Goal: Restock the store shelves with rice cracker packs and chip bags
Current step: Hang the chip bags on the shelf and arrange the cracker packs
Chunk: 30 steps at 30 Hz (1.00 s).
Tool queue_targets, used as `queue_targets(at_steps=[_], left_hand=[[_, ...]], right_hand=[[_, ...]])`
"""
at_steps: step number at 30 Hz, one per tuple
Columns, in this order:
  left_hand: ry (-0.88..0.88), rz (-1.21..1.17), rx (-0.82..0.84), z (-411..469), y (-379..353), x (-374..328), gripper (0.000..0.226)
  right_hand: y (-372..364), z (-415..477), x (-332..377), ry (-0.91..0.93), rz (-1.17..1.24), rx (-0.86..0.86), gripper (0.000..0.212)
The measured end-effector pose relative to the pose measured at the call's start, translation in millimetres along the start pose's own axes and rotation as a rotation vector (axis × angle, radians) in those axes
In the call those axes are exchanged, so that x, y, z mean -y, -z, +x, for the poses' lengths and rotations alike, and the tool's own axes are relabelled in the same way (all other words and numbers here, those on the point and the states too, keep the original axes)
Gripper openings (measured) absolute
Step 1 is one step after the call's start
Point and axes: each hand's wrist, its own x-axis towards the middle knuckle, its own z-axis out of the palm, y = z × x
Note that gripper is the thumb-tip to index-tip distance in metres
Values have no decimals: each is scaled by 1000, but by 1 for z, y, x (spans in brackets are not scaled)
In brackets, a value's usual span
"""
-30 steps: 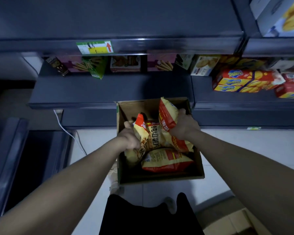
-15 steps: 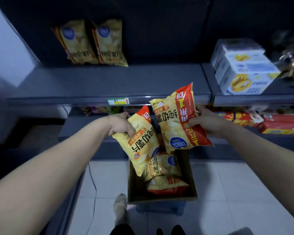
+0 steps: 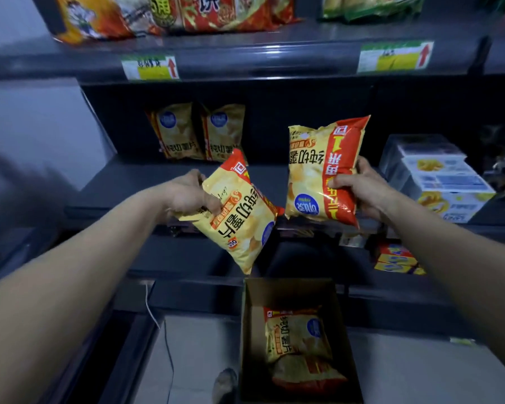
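Note:
My left hand (image 3: 191, 196) grips a yellow and red chip bag (image 3: 239, 217) by its edge; the bag hangs tilted in front of the middle shelf (image 3: 146, 182). My right hand (image 3: 362, 193) holds a second, same-looking chip bag (image 3: 318, 173) upside down and higher, to the right. Two matching chip bags (image 3: 200, 132) stand at the back of that shelf. Below, an open cardboard box (image 3: 251, 330) on the floor holds more chip bags (image 3: 298, 336).
White snack cartons (image 3: 443, 182) are stacked on the right of the middle shelf. Red and orange packs (image 3: 187, 13) fill the top shelf, with price tags (image 3: 150, 67) on its front rail. Yellow boxes (image 3: 394, 258) sit on a lower shelf. A white cable (image 3: 155, 316) runs down the floor.
Both hands have lifted the chip bags out of the box and up to the middle shelf's height. My view has tilted upward, revealing the top shelf.

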Motion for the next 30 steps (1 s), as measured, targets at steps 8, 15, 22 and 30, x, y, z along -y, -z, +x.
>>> queue_targets(at_steps=[8, 15, 22, 30], left_hand=[[22, -136, -5, 61, 54, 19, 54], [8, -217, 65, 107, 83, 23, 61], [16, -213, 55, 139, 99, 34, 59], [44, -207, 44, 154, 103, 42, 76]], right_hand=[[-45, 86, 5, -34, 61, 14, 73], [-70, 155, 1, -24, 87, -14, 71], [-81, 195, -10, -30, 113, -25, 70], [-75, 210, -15, -4, 181, -14, 67]])
